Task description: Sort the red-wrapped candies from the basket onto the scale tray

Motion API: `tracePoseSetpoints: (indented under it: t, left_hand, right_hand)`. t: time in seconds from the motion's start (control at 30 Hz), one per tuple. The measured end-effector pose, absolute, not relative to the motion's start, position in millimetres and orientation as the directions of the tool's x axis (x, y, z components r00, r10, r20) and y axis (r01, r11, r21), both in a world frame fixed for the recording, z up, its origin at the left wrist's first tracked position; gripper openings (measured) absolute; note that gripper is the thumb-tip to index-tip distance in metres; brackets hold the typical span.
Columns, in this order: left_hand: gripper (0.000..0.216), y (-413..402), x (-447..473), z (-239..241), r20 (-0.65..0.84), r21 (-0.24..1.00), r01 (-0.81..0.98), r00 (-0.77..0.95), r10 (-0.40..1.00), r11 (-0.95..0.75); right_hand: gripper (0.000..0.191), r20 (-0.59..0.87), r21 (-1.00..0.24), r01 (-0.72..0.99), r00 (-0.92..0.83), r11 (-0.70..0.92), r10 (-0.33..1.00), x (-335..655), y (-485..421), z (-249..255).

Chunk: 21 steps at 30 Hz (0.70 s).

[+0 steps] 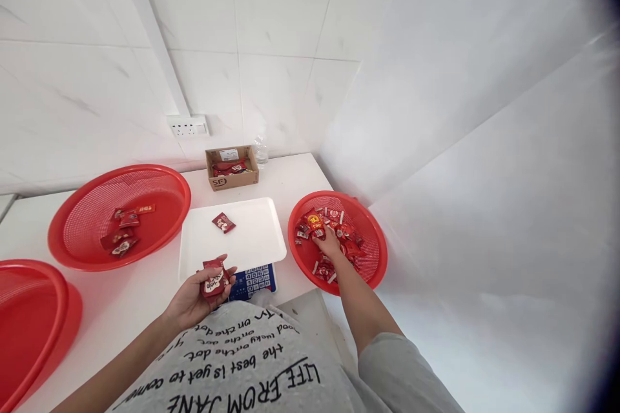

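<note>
My left hand (188, 302) is closed round red snack packets (214, 282) with pale lettering, just over the near edge of a white tray (254, 226). One red packet (223, 222) lies by itself on that tray, and a blue keypad (256, 279) of a scale shows beneath its front edge. On the right, my right hand (331, 245) reaches into a red mesh basket (380, 255). Its fingers grip a red packet with a yellow circle (315, 222). Several other red packets (349, 248) lie around that hand in the basket.
Left of the tray stands a red basket (72, 245) with several packets (126, 218) inside. Another red basket (61, 322) is at the near left. Behind the tray sits a cardboard box (237, 179) of packets, beside a clear plastic item (260, 150). A wall socket (188, 126) is above.
</note>
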<state>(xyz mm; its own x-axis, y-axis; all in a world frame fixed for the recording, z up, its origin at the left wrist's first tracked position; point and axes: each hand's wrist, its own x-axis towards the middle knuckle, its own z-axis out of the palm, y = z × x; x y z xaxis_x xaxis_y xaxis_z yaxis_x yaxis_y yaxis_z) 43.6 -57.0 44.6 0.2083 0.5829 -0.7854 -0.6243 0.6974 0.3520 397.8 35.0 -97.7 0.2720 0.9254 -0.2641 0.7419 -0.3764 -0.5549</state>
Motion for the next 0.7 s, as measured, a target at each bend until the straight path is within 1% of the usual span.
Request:
tracePoseSetpoints:
  t: [0.13,0.2,0.3,0.4,0.57,0.7]
  left_hand:
    - [0.050,-56.2,42.9,45.7,-0.785,0.355,-0.635,0.195,0.587,0.686]
    - [0.050,-55.5,42.9,46.6,-0.791,0.355,-0.640,0.183,0.584,0.681]
    - [0.050,-54.2,44.7,46.9,-0.799,0.358,-0.641,0.167,0.578,0.679]
    - [0.050,-53.0,47.9,46.0,-0.798,0.370,-0.635,0.156,0.582,0.678]
    - [0.050,-53.2,50.4,44.9,-0.806,0.381,-0.626,0.136,0.577,0.680]
    - [0.050,-54.4,49.8,43.9,-0.805,0.386,-0.624,0.132,0.579,0.679]
  right_hand:
    - [0.029,-0.323,-0.615,0.732,0.105,-0.293,0.941,393.9,25.9,-100.2]
    - [0.028,-0.368,-0.627,0.726,0.043,-0.282,0.929,396.9,16.7,-99.6]
    - [0.035,-0.412,-0.626,0.717,0.031,-0.307,0.911,406.6,8.2,-96.7]
    - [0.035,-0.404,-0.617,0.705,0.099,-0.351,0.909,418.7,10.3,-93.4]
    - [0.028,-0.342,-0.588,0.673,0.295,-0.448,0.892,435.5,26.4,-95.1]
    - [0.033,-0.347,-0.533,0.649,0.416,-0.542,0.840,440.1,39.3,-103.9]
